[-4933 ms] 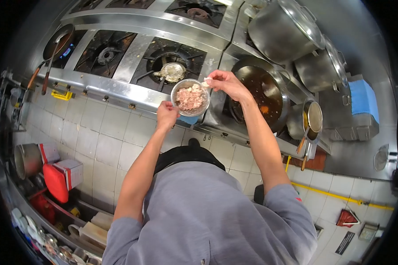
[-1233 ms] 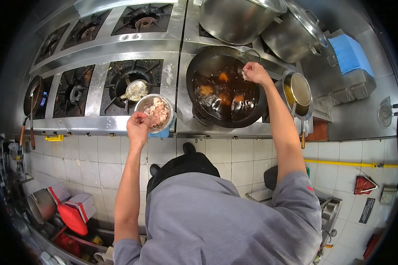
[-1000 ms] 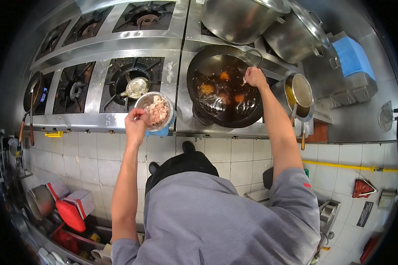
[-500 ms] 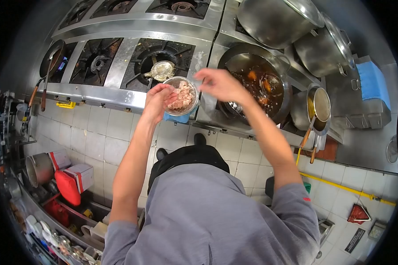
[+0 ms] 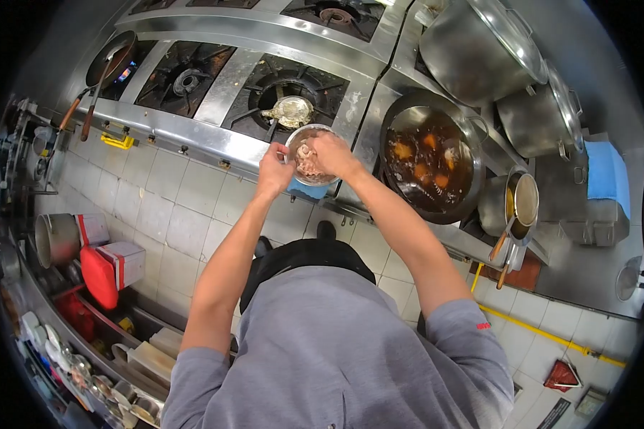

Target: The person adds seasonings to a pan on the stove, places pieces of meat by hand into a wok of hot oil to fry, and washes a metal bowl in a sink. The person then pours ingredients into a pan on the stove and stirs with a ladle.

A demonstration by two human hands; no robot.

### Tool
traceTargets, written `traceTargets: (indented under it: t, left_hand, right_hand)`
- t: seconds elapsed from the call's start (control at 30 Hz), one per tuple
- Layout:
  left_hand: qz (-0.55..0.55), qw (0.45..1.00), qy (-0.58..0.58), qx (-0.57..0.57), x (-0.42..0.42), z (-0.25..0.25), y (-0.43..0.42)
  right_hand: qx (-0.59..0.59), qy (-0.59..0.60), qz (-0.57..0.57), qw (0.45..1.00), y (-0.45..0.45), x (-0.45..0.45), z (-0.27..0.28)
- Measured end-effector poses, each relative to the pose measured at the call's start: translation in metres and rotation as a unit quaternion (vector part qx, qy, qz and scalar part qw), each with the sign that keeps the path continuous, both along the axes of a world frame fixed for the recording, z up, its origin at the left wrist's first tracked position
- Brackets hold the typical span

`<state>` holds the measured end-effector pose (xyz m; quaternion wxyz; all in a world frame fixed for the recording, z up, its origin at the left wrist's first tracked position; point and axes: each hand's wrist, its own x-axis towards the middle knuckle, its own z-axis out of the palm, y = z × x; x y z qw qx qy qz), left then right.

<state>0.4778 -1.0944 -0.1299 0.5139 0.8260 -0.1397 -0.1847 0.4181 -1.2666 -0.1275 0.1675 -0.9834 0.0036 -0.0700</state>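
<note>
A round metal bowl (image 5: 312,179) of pinkish raw minced meat (image 5: 306,161) sits at the stove's front edge, above a blue cloth (image 5: 308,189). At its left rim is my left hand (image 5: 274,170), closed, with curled fingers gripping the edge. From the right, my right hand (image 5: 335,154) reaches into the bowl. Its fingers are bunched in the meat and the fingertips are hidden. To the right, a large dark wok (image 5: 396,189) holds brown oil with several orange-brown pieces (image 5: 422,171) frying in it.
Behind the bowl, a small shiny metal dish (image 5: 292,111) stands on a burner. A frying pan (image 5: 112,58) is over a blue flame at far left. Large steel pots (image 5: 472,53) stand behind the wok. A strainer (image 5: 526,200) rests over a pot on its right.
My right hand has moved left from beside the wok into the bowl. My left hand has shifted from over the meat to the bowl's left rim. The camera view has turned slightly.
</note>
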Motion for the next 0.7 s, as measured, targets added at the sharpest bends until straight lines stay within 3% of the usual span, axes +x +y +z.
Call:
traceTargets:
  t: [0.07,0.13,0.27,0.33,0.4,0.47,0.5,0.6,0.67,0.7]
  left_hand:
    - [0.005,1.000,0.024,0.003,-0.002,-0.003,-0.001]
    - [0.009,0.998,0.066,-0.012,-0.001,-0.005,-0.003]
    - [0.017,0.999,0.046,-0.021,0.000,-0.013,-0.002]
    - [0.026,0.998,0.056,-0.025,0.001,-0.018,-0.002]
    - [0.032,0.997,0.064,-0.029,0.001,-0.017,-0.002]
    - [0.036,0.996,0.073,-0.032,0.000,-0.016,-0.001]
    - [0.035,0.996,0.074,-0.033,-0.001,-0.012,-0.002]
    - [0.023,1.000,-0.008,-0.005,-0.005,0.005,-0.003]
    - [0.035,0.988,-0.137,-0.065,-0.013,0.021,-0.010]
    - [0.033,0.988,-0.137,-0.066,-0.015,0.028,-0.015]
  right_hand:
    - [0.000,-0.015,-0.005,1.000,0.000,0.003,0.001]
    - [0.006,0.082,-0.027,0.996,-0.009,0.006,0.013]
    - [0.057,0.021,-0.043,0.997,-0.026,0.000,0.050]
    - [0.222,0.066,-0.109,0.967,-0.031,-0.005,0.075]
    - [0.258,0.068,-0.109,0.958,-0.041,-0.006,0.077]
    - [0.433,0.101,-0.119,0.888,-0.045,-0.012,0.087]
    - [0.455,0.107,-0.123,0.876,-0.042,-0.015,0.099]
    - [0.495,0.098,-0.106,0.857,-0.043,-0.018,0.115]
    - [0.510,0.108,-0.093,0.848,-0.045,-0.020,0.124]
    - [0.551,0.119,-0.079,0.822,-0.046,-0.021,0.127]
